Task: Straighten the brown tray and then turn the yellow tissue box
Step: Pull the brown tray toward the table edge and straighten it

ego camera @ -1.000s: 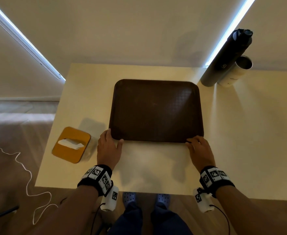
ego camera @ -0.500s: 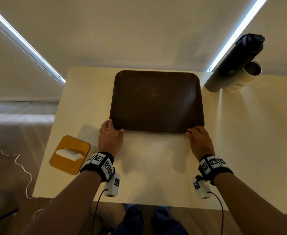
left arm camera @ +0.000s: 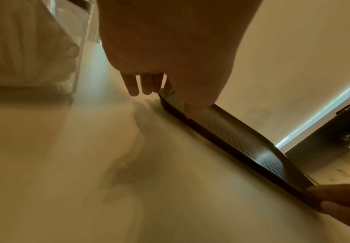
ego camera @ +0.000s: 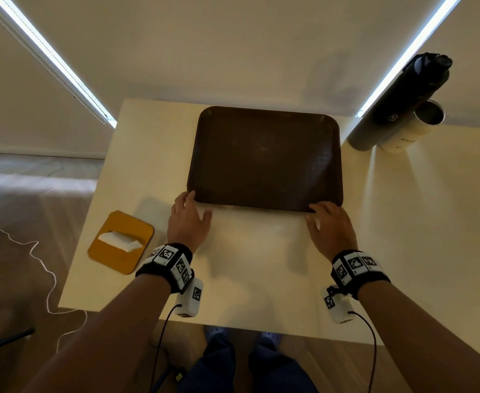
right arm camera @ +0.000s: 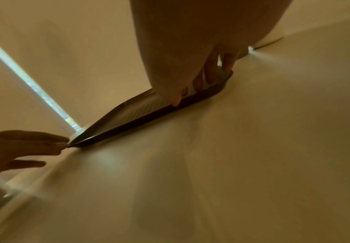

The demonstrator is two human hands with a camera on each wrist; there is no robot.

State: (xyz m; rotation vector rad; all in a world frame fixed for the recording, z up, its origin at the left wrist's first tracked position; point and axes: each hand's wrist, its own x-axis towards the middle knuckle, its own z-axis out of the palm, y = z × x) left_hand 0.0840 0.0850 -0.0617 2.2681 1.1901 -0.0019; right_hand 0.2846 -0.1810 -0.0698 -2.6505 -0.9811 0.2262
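Two corners, two hands — how do they sit?
Fingers straight, clamped on nothing: left hand (ego camera: pixel 187 222) against the near-left corner of the brown tray (ego camera: pixel 264 157), right hand (ego camera: pixel 331 225) pressing its near-right rim.
And finishing well?
Slide it evenly on the table (ego camera: pixel 261 265) till edges run parallel — then the yellow tissue box (ego camera: pixel 111 259), left of it.

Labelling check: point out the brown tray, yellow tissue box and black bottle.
brown tray (ego camera: pixel 264 157), head view, middle of its floor.
yellow tissue box (ego camera: pixel 116 258), head view, yellow top nearer than the tissue.
black bottle (ego camera: pixel 400 100), head view, middle of its body.
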